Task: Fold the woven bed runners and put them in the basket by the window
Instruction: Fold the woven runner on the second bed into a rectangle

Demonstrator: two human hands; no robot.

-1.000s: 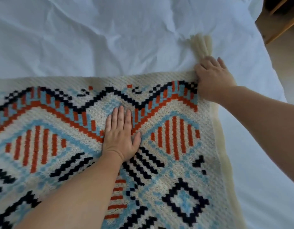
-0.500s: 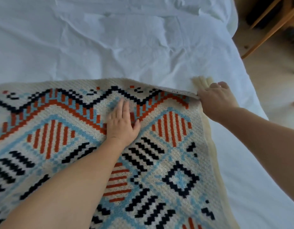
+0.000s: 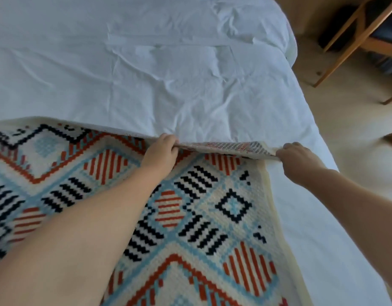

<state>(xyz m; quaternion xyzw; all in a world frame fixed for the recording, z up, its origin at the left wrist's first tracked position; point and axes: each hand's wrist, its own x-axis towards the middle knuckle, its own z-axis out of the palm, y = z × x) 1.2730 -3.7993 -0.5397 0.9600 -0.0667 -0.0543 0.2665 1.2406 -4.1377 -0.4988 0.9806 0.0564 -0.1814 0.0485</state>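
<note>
The bed [image 3: 168, 69], covered by a creased white sheet, fills most of the view from 9 o'clock through 12 to 3 o'clock, and its far corner rounds off toward 1 o'clock. Past its right edge a pale beige floor [image 3: 349, 129] runs from 1 to 3 o'clock. On the floor at 2 o'clock stand the slanted legs of a piece of wooden furniture [image 3: 342, 45], well apart from both hands. A blurred brown shape at the 3 o'clock edge cannot be made out. The woven bed runner [image 3: 212, 208], cream with orange, navy and light-blue geometric blocks, lies on the sheet across the lower half from 9 to 5 o'clock, its right edge near the bed's side. Its far edge is lifted and curled toward the person, showing the paler underside between the hands. The left hand [image 3: 160, 152], near the centre, pinches that edge with curled fingers. The right hand [image 3: 297, 161], at 3 o'clock of the left, grips the runner's far right corner.
</note>
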